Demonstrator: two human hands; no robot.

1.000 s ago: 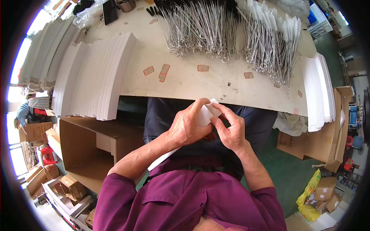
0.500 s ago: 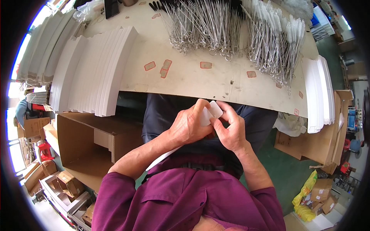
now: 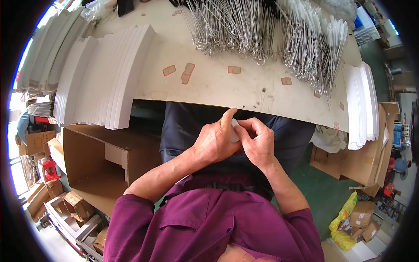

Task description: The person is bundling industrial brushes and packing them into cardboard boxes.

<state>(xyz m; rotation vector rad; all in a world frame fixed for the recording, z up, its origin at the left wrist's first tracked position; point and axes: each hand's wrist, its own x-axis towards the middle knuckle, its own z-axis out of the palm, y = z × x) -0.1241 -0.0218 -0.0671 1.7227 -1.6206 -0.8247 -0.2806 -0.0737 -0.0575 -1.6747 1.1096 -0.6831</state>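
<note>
Over my lap, just below the table's front edge, my hands meet at the end of a white carton (image 3: 234, 131). Only a small part of it shows between the fingers; most is hidden by my left hand and forearm. My left hand (image 3: 216, 139) is wrapped round it, with one finger sticking up. From the other side my right hand (image 3: 257, 139) pinches the carton's end, its fingers curled and thumb against the white card.
Narrow white cartons (image 3: 102, 81) stand in a row on the table's left. Bundles of thin metal wire brushes (image 3: 235, 32) lie along the back, more brushes (image 3: 312, 52) at right. White cartons (image 3: 360, 107) sit at the right edge. An open cardboard box (image 3: 96, 161) stands at lower left.
The rounded white flap that stood up between my hands has gone down out of sight. My right hand has shifted slightly left and closed in, and a left finger has straightened upward.
</note>
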